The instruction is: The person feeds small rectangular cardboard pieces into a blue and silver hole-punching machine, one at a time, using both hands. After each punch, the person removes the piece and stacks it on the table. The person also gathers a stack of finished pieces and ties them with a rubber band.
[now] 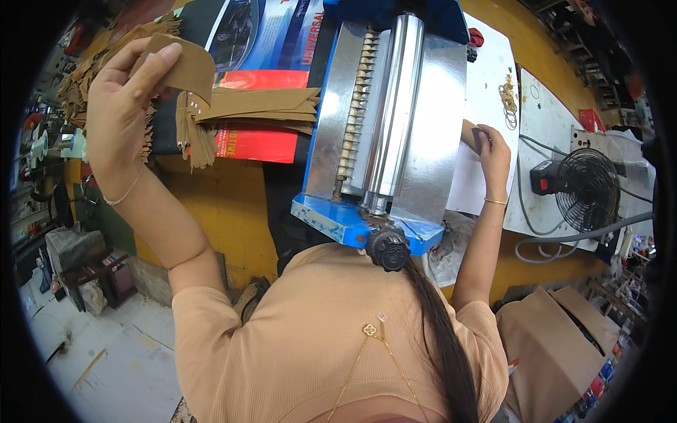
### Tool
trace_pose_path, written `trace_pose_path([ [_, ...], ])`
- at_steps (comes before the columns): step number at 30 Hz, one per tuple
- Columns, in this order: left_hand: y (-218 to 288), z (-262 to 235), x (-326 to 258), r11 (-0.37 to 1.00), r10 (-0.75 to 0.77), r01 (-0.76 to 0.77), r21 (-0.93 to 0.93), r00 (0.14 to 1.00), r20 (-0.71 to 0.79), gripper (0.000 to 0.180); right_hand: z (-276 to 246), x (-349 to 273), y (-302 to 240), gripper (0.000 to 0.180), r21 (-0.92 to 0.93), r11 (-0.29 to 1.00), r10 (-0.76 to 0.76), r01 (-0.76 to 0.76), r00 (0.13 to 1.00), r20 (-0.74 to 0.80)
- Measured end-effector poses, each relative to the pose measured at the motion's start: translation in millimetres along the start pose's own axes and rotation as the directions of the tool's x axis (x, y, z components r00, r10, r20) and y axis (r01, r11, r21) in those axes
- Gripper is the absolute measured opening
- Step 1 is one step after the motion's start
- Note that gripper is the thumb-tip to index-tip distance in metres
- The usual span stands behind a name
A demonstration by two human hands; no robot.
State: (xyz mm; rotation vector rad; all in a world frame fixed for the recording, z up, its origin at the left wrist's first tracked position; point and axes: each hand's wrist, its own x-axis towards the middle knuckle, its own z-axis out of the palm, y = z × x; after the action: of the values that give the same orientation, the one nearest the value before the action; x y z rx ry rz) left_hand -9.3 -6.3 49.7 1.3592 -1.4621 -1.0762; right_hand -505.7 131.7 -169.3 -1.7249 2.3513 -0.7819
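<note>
My left hand [116, 120] is raised at the upper left, with a brown leather-like piece [189, 70] pinched between thumb and fingers. It is over the near end of a bundle of brown strips [257, 106]. At the right side of a blue roller machine [403, 106], my right hand [496, 158] has its fingers closed on a small brown piece with a dark side [471, 134]. Part of that piece is hidden behind the fingers. The machine stands between my hands, with a shiny metal roller, a ridged spiral shaft and a black knob [388, 248] at its near end.
Red and blue printed sheets [261, 42] lie under the strips. More brown pieces [77, 81] are heaped at the far left. Rubber bands [508, 99] rest on the white surface to the right. Farther right stand a black fan [589, 189] with cables and a large brown box [550, 352].
</note>
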Motion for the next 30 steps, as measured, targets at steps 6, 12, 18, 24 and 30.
trace_pose_path([
  [6, -9.6, -5.6, -5.4, 0.997, 0.071, -0.071, -0.042, 0.997, 0.017, 0.024, -12.1, -0.4, -14.2, 0.017, 0.000, 1.000, 0.017, -0.017, 0.999, -0.050],
  [12, -89.0, -26.4, -5.7, 0.962, -0.053, 0.043, -0.268, 0.998, -0.027, 0.019, -28.5, 0.7, -25.8, 0.016, 0.106, 0.994, 0.018, -0.017, 1.000, -0.008],
  [18, -205.9, -25.0, 24.7, 0.928, -0.371, 0.371, -0.028, 0.928, -0.027, 0.021, -65.0, 6.9, -57.0, 0.017, 0.293, 0.952, 0.051, -0.089, 0.990, 0.132],
  [24, -232.7, -42.3, 42.5, 0.921, -0.232, 0.241, 0.306, 0.970, -0.067, 0.031, -114.4, 15.3, -95.5, 0.018, 0.325, 0.945, -0.061, -0.037, 0.956, 0.286],
  [30, -211.1, -24.2, 39.8, 0.722, 0.085, 0.068, 0.688, 0.979, -0.186, 0.042, -98.0, 35.5, -99.1, 0.018, 0.481, 0.869, -0.132, -0.114, 0.884, 0.448],
])
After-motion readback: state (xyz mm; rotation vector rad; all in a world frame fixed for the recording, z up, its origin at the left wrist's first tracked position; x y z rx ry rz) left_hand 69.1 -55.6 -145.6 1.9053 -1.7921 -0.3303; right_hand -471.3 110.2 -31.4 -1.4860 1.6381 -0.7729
